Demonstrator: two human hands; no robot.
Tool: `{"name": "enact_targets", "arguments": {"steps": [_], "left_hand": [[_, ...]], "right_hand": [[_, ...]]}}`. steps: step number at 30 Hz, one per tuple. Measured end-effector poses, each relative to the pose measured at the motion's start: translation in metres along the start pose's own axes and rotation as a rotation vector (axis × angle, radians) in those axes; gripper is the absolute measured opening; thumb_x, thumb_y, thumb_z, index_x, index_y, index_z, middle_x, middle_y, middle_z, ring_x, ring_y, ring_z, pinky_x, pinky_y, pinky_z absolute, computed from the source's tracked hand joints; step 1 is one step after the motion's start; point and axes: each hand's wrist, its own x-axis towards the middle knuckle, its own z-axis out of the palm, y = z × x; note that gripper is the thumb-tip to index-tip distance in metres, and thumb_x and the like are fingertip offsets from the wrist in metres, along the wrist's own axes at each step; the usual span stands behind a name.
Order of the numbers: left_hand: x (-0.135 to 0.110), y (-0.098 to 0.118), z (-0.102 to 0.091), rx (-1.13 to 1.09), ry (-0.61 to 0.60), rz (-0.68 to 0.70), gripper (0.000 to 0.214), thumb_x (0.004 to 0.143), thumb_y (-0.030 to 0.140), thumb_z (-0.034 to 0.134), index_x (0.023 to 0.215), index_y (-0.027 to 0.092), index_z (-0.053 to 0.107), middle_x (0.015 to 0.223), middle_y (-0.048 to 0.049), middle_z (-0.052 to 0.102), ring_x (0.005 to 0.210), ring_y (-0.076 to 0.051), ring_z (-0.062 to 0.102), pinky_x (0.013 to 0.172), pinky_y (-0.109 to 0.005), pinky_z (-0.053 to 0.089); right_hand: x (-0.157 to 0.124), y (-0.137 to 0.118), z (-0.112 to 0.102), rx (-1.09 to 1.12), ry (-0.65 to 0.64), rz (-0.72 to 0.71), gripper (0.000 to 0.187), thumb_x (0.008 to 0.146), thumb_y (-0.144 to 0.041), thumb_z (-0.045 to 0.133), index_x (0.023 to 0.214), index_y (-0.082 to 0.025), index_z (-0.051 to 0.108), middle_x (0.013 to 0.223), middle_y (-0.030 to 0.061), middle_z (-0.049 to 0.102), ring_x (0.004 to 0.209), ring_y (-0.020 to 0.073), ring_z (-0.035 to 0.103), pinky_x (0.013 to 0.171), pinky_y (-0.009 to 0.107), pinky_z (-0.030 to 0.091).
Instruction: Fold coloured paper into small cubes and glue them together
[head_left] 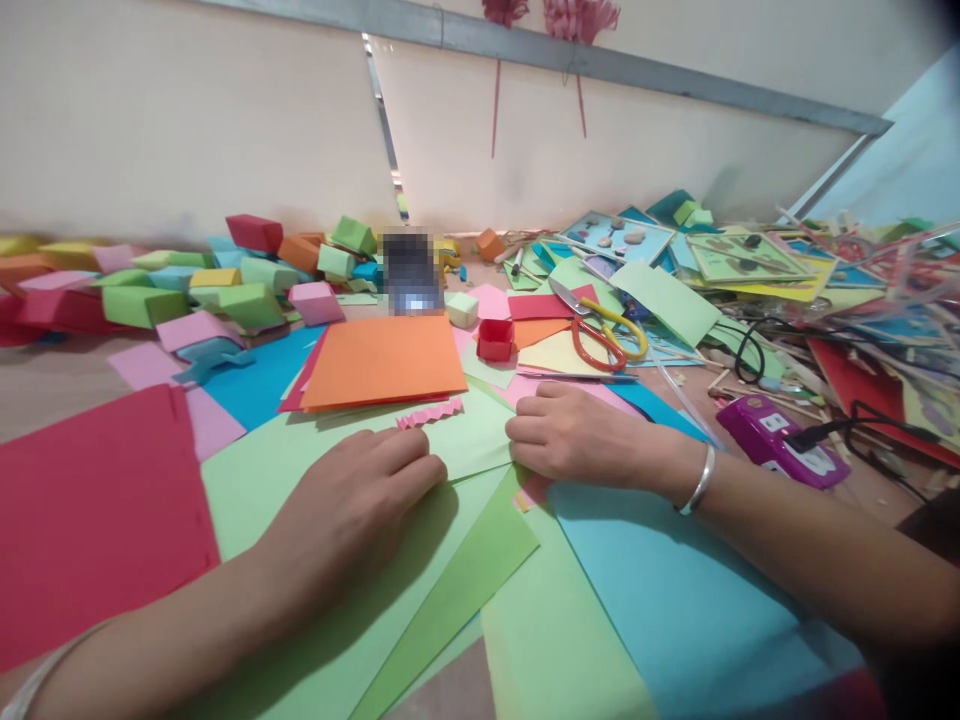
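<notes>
My left hand (367,485) lies closed on a light green sheet of paper (255,495), fingers curled under and tips hidden. My right hand (570,435), also closed, is at the sheet's right side, fingertips at its edge. A straight edge or crease of the light green paper runs between the two hands. Just beyond my left fingers rests a pink zigzag-folded paper strip (431,413). A darker green triangular piece of paper (457,590) points toward me below the hands. Blue paper (675,570) lies under my right forearm.
Orange paper (386,365) is stacked ahead, beside a small red paper box (496,340). Scissors with red and yellow handles (600,342) lie to its right. Folded paper blocks (142,300) crowd the back left. A purple power socket (780,440) with a cable sits right; red paper (97,510) left.
</notes>
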Motion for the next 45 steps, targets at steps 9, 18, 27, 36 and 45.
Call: {"name": "enact_targets", "arguments": {"steps": [9, 18, 27, 36, 45], "left_hand": [[-0.003, -0.004, 0.001, 0.055, -0.008, 0.08, 0.038, 0.091, 0.006, 0.037, 0.066, 0.017, 0.064, 0.063, -0.0033, 0.056, 0.055, -0.017, 0.046, 0.052, -0.031, 0.034], [-0.014, -0.005, 0.009, 0.125, -0.011, 0.133, 0.043, 0.097, 0.005, 0.027, 0.082, 0.017, 0.066, 0.073, -0.0043, 0.06, 0.063, -0.019, 0.052, 0.062, -0.035, 0.035], [-0.014, -0.006, 0.006, 0.147, -0.027, 0.174, 0.041, 0.096, 0.005, 0.03, 0.082, 0.017, 0.067, 0.078, -0.0067, 0.064, 0.066, -0.021, 0.055, 0.064, -0.036, 0.036], [-0.013, -0.004, 0.009, 0.127, 0.0, 0.183, 0.04, 0.095, 0.002, 0.032, 0.079, 0.017, 0.066, 0.075, -0.0048, 0.059, 0.067, -0.021, 0.051, 0.064, -0.036, 0.035], [-0.01, -0.003, 0.004, 0.144, -0.05, 0.221, 0.036, 0.094, 0.001, 0.036, 0.079, 0.015, 0.066, 0.071, -0.0041, 0.056, 0.064, -0.02, 0.047, 0.062, -0.036, 0.034]], "right_hand": [[0.0, -0.002, -0.001, 0.051, -0.049, 0.024, 0.031, 0.1, -0.012, 0.049, 0.071, -0.015, 0.062, 0.072, 0.0034, 0.058, 0.068, 0.0161, 0.042, 0.063, 0.032, 0.025], [0.001, -0.005, -0.004, 0.016, -0.045, 0.07, 0.034, 0.098, -0.006, 0.049, 0.068, -0.015, 0.061, 0.068, 0.0021, 0.058, 0.065, 0.0153, 0.041, 0.062, 0.032, 0.022], [0.003, -0.006, -0.005, 0.02, -0.136, 0.104, 0.033, 0.097, -0.007, 0.047, 0.069, -0.015, 0.061, 0.07, 0.0022, 0.058, 0.059, 0.0144, 0.036, 0.059, 0.033, 0.02], [0.003, -0.004, -0.005, 0.037, -0.145, 0.099, 0.032, 0.099, -0.011, 0.048, 0.07, -0.015, 0.061, 0.071, 0.0022, 0.056, 0.06, 0.014, 0.037, 0.059, 0.032, 0.019], [0.008, -0.01, -0.014, 0.043, -0.274, 0.138, 0.026, 0.096, -0.009, 0.052, 0.074, -0.014, 0.063, 0.075, 0.0026, 0.059, 0.064, 0.015, 0.039, 0.059, 0.032, 0.017]]}}
